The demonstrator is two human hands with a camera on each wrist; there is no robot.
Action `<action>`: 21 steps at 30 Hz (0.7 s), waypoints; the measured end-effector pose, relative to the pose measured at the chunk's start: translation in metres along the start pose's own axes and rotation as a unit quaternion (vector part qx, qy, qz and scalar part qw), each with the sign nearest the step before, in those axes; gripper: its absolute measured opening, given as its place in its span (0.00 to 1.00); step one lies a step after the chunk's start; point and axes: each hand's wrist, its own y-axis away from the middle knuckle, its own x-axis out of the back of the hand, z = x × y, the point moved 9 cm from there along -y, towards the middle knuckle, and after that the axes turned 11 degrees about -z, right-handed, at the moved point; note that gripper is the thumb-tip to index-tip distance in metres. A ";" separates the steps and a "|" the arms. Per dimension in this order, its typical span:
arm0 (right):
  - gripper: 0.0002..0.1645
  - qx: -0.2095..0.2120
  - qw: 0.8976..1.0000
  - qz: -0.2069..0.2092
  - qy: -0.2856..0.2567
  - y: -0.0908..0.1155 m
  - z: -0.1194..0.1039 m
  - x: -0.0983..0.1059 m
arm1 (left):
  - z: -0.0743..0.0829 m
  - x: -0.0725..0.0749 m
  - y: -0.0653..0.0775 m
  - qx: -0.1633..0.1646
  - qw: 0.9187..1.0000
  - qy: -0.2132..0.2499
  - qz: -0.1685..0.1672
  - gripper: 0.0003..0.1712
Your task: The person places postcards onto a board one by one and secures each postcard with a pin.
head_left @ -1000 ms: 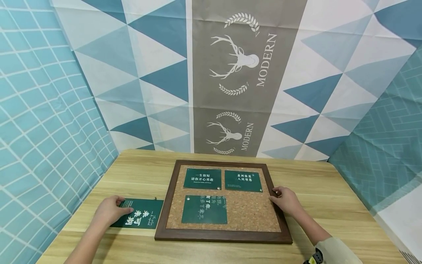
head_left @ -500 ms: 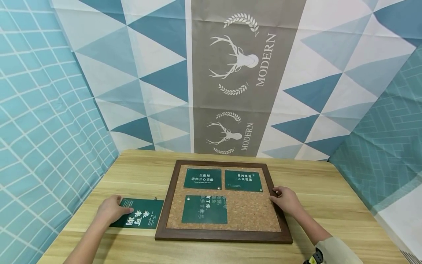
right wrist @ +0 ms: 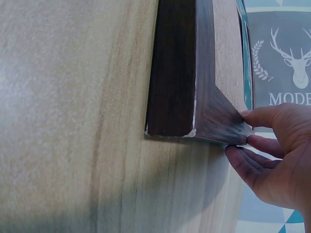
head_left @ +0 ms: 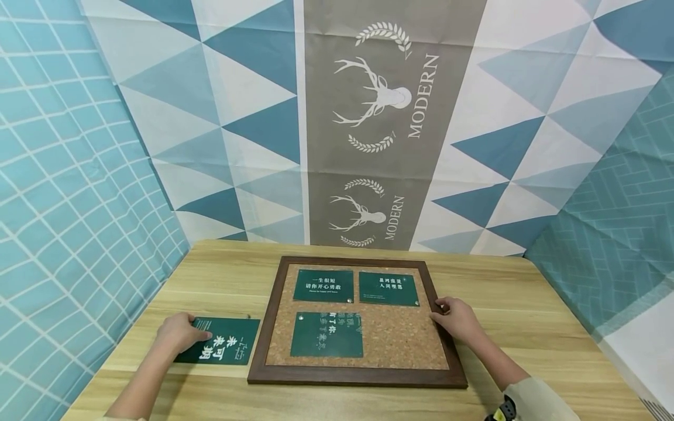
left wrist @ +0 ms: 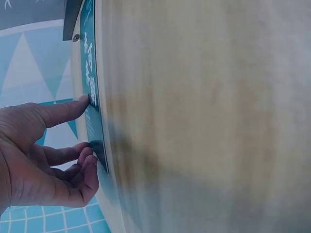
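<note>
At the left of the head view, a green card with white writing (head_left: pixel 231 342) lies flat on the table. My left hand (head_left: pixel 176 336) pinches its left end, the thumb on its face and a fingertip near its edge. The corkboard (head_left: pixel 402 339) in a dark brown frame lies to the right. My right hand (head_left: pixel 458 317) grips the frame's right side, thumb on top and fingers against the outer edge, as the right wrist view shows. On the cork are three green cards: upper left (head_left: pixel 323 286), upper right (head_left: pixel 389 289) and lower left (head_left: pixel 326 334).
A small pin (left wrist: pixel 76 37) sits just beyond the loose card, near the frame's left side. Round pins hold the board's cards. The wooden table (head_left: pixel 526 316) ends against a patterned back cloth (head_left: pixel 263 175), with blue gridded cloth (head_left: pixel 68 175) along the left.
The left hand and the loose card have shifted very slightly left, away from the frame. Right hand and corkboard look unmoved.
</note>
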 end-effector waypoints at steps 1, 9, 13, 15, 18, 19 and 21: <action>0.26 -0.001 1.000 0.000 0.001 0.000 0.000 0.000 | 0.000 0.000 0.000 0.002 1.000 0.002 -0.005 0.39; 0.26 -0.001 1.000 -0.003 0.004 0.000 -0.001 -0.001 | -0.006 -0.002 -0.002 0.006 0.998 0.052 -0.030 0.45; 0.26 0.002 1.000 -0.001 0.008 0.000 -0.002 0.000 | -0.007 -0.002 -0.001 0.002 0.994 0.107 -0.032 0.48; 0.26 0.004 1.000 -0.001 0.009 0.000 -0.002 0.000 | -0.008 -0.003 0.000 -0.004 0.992 0.121 -0.036 0.48; 0.26 0.004 1.000 0.001 0.007 0.000 -0.002 0.000 | -0.008 -0.003 0.001 -0.015 0.991 0.123 -0.044 0.50; 0.26 0.005 1.000 0.001 0.007 0.000 -0.002 0.000 | -0.008 -0.002 0.001 -0.020 0.991 0.121 -0.046 0.49; 0.26 0.004 1.000 0.003 0.007 0.000 -0.001 0.000 | -0.008 -0.001 0.001 -0.026 0.991 0.119 -0.051 0.49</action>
